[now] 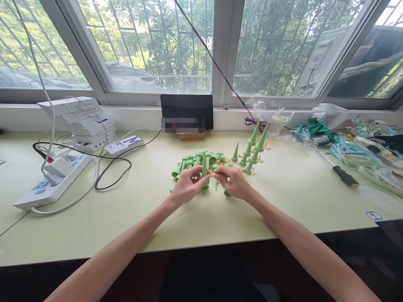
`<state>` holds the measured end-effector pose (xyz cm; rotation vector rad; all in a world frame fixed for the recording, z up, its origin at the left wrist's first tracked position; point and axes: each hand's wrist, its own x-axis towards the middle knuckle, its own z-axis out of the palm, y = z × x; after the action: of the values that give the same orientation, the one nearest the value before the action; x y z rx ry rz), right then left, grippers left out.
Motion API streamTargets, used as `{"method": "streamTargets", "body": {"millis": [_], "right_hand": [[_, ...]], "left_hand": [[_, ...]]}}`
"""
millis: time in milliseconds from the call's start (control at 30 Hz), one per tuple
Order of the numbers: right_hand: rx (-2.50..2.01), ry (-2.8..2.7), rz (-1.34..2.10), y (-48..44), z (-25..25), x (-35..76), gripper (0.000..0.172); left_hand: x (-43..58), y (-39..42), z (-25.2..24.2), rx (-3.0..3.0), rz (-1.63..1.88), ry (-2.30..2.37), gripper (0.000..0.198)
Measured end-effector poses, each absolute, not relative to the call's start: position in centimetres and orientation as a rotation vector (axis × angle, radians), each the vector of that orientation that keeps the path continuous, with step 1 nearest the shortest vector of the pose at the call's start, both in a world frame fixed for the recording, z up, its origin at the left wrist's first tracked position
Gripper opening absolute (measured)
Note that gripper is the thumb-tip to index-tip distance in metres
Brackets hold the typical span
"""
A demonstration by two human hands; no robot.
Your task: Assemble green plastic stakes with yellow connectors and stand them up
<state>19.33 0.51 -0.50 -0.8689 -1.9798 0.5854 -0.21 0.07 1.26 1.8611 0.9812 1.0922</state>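
Observation:
Pinched between the fingers of my left hand (189,186) is a green plastic plant watering spike (204,165), its point upward. My right hand (234,181) closes its fingertips on a small yellow valve (213,175), which meets the spike's side; whether it is seated there I cannot tell. Behind both hands lies a heap of green spikes (189,161) with loose yellow valves among them. To the right, stacked spikes (258,146) stand point up with yellow valves sticking out, and a single upright spike (235,152) is beside them.
A power strip (52,184) with cables and a stack of white boxes (91,123) occupy the left. A dark screen (187,111) leans at the back by the window. On the right are a screwdriver (345,176) and a pile of plastic-wrapped items (355,151).

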Motion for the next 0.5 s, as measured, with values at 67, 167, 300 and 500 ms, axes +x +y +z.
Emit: {"method": "streamTargets", "body": {"millis": [67,167,300,500], "right_hand": [[-0.865,-1.982,0.581,0.55,-0.54,19.33,0.015],[-0.857,-1.98,0.579,0.63,-0.6,19.33,0.016],[-0.849,-1.981,0.589,0.72,-0.72,19.34,0.016],[-0.854,-1.992,0.586,0.6,-0.65,19.41,0.017]], "left_hand": [[-0.23,0.07,1.25,1.865,1.091,0.982,0.025],[-0.27,0.1,1.19,1.872,1.087,0.977,0.025],[-0.3,0.13,1.1,1.891,1.094,0.967,0.026],[-0.29,0.12,1.09,1.95,1.099,0.985,0.024]]}}
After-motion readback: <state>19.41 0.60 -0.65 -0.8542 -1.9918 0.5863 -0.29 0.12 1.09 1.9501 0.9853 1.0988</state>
